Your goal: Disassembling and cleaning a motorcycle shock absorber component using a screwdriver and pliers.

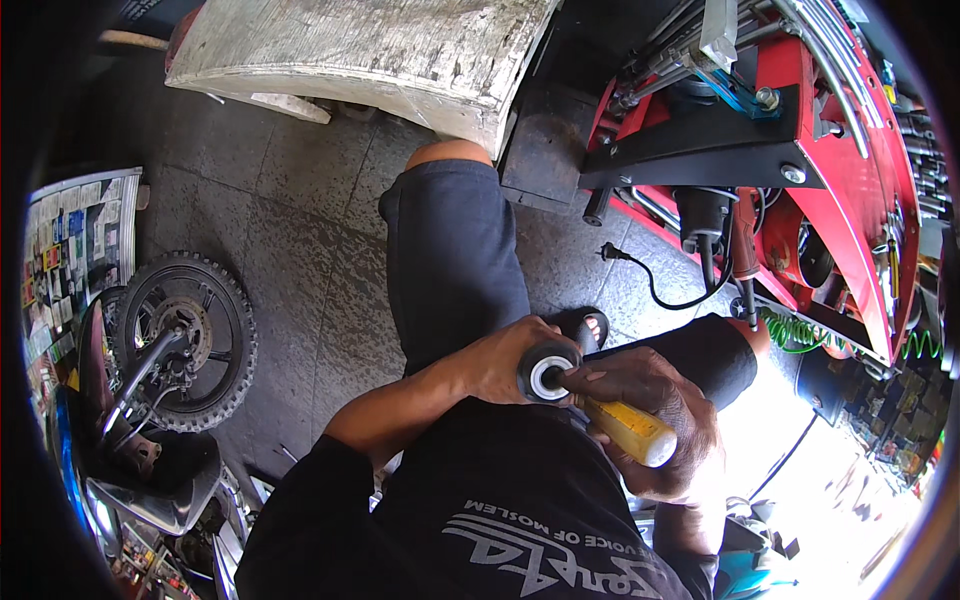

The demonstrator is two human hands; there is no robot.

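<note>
Head view: red metal rack (862,205) at right; scuffed wooden surface (370,40) above; black shirt (470,460) with pale lettering (545,556) below; knobbly-tyred wheel (208,372) at left. In front of the shirt, the left hand (503,365) grips a dark, bright-ringed cylinder (540,375); the right hand (682,412) clasps a yellow-handled tool (635,432), angled toward the cylinder's opening.

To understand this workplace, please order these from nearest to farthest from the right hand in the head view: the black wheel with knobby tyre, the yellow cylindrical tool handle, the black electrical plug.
1. Yellow cylindrical tool handle: in the right hand.
2. Black electrical plug: above the hand in the picture.
3. Black wheel with knobby tyre: far left.
</note>
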